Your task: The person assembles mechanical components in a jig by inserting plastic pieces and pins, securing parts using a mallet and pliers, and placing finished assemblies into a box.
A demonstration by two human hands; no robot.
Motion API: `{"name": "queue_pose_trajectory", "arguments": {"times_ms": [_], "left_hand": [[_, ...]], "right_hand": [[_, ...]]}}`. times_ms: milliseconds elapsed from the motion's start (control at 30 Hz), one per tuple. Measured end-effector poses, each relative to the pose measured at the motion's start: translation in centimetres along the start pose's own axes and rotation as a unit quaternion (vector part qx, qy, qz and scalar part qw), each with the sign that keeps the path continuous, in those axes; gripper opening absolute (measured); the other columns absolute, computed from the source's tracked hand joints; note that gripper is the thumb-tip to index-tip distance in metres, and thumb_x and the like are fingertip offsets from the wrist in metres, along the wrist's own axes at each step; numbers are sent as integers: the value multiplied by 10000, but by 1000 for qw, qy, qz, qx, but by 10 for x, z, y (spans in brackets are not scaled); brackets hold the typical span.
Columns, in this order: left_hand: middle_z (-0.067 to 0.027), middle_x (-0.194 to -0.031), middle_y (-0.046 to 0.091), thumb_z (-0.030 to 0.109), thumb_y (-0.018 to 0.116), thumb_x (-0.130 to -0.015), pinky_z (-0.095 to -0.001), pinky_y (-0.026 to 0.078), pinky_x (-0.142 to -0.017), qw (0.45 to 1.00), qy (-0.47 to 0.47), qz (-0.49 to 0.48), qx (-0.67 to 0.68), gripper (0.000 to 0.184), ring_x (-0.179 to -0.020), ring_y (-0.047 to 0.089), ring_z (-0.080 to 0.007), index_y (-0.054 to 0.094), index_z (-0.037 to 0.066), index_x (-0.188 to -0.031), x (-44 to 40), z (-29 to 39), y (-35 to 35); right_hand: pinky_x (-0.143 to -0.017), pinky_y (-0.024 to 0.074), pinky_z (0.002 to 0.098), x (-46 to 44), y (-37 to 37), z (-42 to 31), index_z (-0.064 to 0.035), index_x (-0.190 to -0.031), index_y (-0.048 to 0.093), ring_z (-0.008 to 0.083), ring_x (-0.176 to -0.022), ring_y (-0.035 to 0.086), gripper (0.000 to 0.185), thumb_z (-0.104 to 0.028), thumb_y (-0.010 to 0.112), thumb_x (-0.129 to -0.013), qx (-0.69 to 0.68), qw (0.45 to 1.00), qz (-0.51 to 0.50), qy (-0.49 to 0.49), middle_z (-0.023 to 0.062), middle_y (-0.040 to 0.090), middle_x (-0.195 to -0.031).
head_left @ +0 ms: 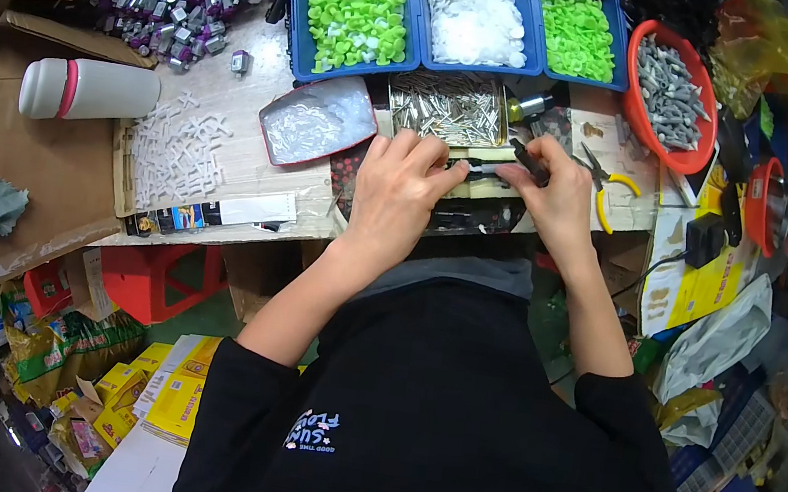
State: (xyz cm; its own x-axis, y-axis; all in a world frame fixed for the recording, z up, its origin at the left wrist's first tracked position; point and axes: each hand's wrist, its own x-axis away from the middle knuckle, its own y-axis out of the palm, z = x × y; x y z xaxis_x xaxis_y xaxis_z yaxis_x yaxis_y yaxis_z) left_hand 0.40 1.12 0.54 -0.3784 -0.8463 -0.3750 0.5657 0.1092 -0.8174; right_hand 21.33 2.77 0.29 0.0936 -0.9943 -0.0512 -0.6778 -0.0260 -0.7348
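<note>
My left hand (400, 191) is closed in a pinch at the near edge of the workbench, over a pale block (474, 190). A small dark and grey piece (481, 168) spans the gap between my fingertips; its kind is too small to make out. My right hand (560, 194) is closed around a short black rod-like tool (531, 163), its thumb close to the small piece. Just beyond my hands sits a tray of shiny metal pins (449, 108). Left of it stands a red-rimmed dish (319, 122) with a clear, glossy substance.
Blue bins hold green caps (356, 14), white discs (474, 18) and more green parts (577, 35). A red basket (704, 154) holds grey pieces. Yellow-handled pliers (609, 184) lie to the right. White crosses (176, 150), a bottle (93, 93) and purple-grey parts (186, 5) are left.
</note>
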Motion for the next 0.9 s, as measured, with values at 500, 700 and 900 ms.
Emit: {"name": "queue_pose_trajectory", "arguments": {"times_ms": [500,700,900], "left_hand": [[-51,-880,595,35,735,-715,-370,395,-746,984,-135,7,114,146,-859,566,-245,685,84,-844,-8,-4,-9],[-42,-846,572,75,755,-713,-374,359,-722,997,-62,43,32,119,-832,541,-240,676,91,-801,2,2,-5],[-26,-815,572,105,746,-716,-379,351,-729,996,-72,46,-23,74,-830,531,-226,674,93,-728,-1,12,-1]], "right_hand": [[-891,446,332,8,-32,-3,-10,-1278,420,227,-964,575,441,-164,610,-911,-92,994,-55,-29,142,554,-1093],[-896,437,309,12,-24,-4,-2,-1243,452,198,-974,554,448,-86,645,-847,-142,990,-28,-3,113,546,-1099],[-887,436,294,12,-21,-9,6,-1206,482,192,-986,538,421,-58,649,-825,-102,992,9,-68,104,537,-1097]]}}
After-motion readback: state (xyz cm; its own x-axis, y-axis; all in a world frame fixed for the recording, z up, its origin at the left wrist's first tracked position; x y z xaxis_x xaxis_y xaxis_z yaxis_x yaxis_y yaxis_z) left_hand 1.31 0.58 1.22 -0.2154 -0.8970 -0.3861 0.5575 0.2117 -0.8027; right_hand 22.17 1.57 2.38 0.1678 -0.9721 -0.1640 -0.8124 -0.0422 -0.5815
